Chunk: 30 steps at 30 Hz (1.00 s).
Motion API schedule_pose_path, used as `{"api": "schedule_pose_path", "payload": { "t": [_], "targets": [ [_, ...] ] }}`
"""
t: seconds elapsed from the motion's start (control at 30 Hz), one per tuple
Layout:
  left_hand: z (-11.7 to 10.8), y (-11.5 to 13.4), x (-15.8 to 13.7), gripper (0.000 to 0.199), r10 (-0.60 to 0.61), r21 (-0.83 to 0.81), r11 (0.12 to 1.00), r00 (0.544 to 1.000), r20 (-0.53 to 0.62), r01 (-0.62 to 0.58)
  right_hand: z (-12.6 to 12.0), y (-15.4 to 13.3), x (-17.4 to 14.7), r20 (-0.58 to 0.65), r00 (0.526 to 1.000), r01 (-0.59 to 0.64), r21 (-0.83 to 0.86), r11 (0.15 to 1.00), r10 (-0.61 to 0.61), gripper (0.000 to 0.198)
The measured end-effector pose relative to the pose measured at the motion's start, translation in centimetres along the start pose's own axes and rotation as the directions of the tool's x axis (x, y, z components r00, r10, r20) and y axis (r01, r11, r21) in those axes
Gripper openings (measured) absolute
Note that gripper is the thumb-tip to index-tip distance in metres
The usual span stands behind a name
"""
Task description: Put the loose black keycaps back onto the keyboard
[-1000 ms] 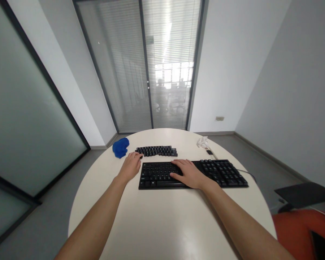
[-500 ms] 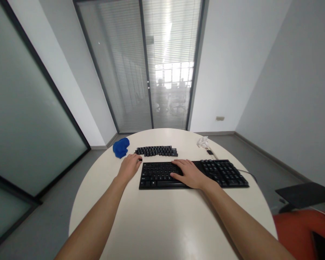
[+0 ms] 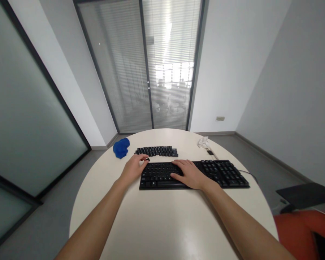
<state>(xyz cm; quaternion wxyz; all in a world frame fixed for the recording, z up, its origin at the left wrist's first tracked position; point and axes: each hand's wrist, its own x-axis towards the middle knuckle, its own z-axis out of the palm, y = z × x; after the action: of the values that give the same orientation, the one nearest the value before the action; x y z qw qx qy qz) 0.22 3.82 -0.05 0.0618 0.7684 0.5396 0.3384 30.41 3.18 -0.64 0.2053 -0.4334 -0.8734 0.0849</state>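
A black keyboard (image 3: 162, 184) lies across the table in front of me, with raised keycaps at its right end and a flatter-looking area of keys on the left. My left hand (image 3: 132, 169) is at its back left corner, thumb and fingertips pinched on a small black keycap (image 3: 147, 159). Flat across the middle of the keyboard rests my right hand (image 3: 191, 174), fingers stretched out and nothing in them. Behind the keyboard, several loose black keycaps (image 3: 158, 151) are laid out in rows, close to my left fingertips.
On the round white table (image 3: 151, 224), a blue cloth (image 3: 121, 148) lies at the back left. A crumpled white item (image 3: 203, 141) and a thin tool with a black part (image 3: 210, 152) are at the back right. A cable (image 3: 247, 172) leaves the keyboard. A red chair (image 3: 300, 227) stands right.
My left hand has moved right with the keycap, from beside the loose keycaps to the keyboard's back left corner. My right hand has stayed in place.
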Motion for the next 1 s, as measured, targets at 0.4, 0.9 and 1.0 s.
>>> {"api": "schedule_pose_path", "payload": {
  "t": [0.4, 0.9, 1.0],
  "targets": [
    [0.2, 5.2, -0.7, 0.031, 0.101, -0.456, 0.889, 0.958, 0.269, 0.035, -1.5, -4.9, 0.7, -0.148, 0.969, 0.211, 0.069, 0.975, -0.199, 0.022],
    [-2.3, 2.4, -0.3, 0.019, 0.105, -0.145, 0.987, 0.946, 0.306, -0.062, 1.5, -6.1, 1.7, -0.129, 0.990, 0.077, 0.240, 0.968, -0.047, 0.020],
    [-2.3, 1.6, -0.3, 0.019, 0.099, -0.125, 0.991, 0.923, 0.371, -0.056, 1.8, -6.5, 2.3, -0.093, 0.995, 0.006, 0.238, 0.971, 0.017, 0.022]
  ]
}}
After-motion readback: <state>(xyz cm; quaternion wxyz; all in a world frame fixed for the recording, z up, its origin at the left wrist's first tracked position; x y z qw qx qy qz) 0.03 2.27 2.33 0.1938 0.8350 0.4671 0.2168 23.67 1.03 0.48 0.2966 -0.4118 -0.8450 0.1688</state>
